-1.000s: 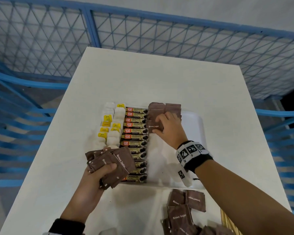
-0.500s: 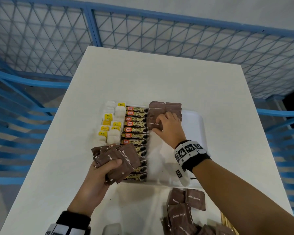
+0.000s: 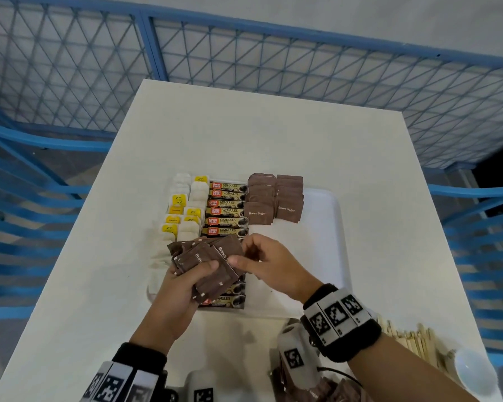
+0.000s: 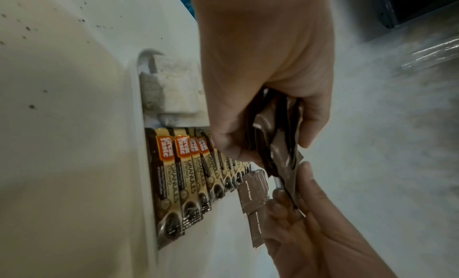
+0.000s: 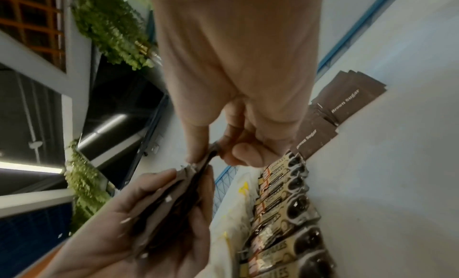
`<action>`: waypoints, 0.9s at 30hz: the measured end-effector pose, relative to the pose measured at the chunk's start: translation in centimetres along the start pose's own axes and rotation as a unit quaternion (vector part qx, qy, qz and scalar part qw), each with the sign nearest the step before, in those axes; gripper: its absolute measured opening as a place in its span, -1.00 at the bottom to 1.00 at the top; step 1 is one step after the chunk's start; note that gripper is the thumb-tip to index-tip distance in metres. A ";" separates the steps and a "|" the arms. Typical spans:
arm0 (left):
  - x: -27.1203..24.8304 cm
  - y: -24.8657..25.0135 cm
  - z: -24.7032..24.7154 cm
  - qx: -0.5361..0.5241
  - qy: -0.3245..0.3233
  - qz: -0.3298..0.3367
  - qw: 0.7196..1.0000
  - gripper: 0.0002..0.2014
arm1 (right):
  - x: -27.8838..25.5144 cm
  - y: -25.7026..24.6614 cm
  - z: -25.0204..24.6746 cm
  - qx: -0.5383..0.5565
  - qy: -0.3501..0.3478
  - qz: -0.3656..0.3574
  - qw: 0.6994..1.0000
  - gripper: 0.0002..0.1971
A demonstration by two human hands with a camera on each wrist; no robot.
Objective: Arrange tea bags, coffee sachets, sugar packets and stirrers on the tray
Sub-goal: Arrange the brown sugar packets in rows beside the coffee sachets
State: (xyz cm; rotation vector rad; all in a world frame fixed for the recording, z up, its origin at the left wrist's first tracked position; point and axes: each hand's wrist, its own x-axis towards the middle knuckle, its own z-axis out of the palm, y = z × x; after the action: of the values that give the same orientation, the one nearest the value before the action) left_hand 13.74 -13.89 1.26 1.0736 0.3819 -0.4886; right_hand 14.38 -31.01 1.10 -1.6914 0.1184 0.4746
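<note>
On the white tray (image 3: 325, 227) lie tea bags (image 3: 183, 216) at the left, a column of coffee sachets (image 3: 227, 211) in the middle and two short rows of brown sugar packets (image 3: 273, 198) beside them. My left hand (image 3: 204, 274) grips a fanned stack of brown sugar packets (image 3: 206, 256) over the tray's near left part. My right hand (image 3: 238, 252) pinches the edge of the top packet in that stack. The left wrist view shows the stack (image 4: 278, 135) in my fist, and the right wrist view shows the pinch (image 5: 208, 156).
Wooden stirrers (image 3: 415, 340) lie in a heap at the table's near right edge, next to a white bowl (image 3: 474, 369). Loose sugar packets (image 3: 331, 390) sit at the near edge under my right wrist. A blue mesh fence (image 3: 244, 53) surrounds the table.
My right hand left the sugar rows on the tray and came back to the stack in my left hand. The left hand shifted right, over the tray.
</note>
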 end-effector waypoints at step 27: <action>-0.1 -1.3 0.0 -0.026 0.032 -0.010 0.999 -0.70 | 2.7 2.0 -10.2 -0.088 0.170 0.046 0.980 -0.87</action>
State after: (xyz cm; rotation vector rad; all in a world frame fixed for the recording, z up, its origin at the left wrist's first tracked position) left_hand 12.97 -14.37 0.37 1.0371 0.4603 -0.4603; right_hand 18.61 -40.70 -0.76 -1.9363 0.4160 0.2643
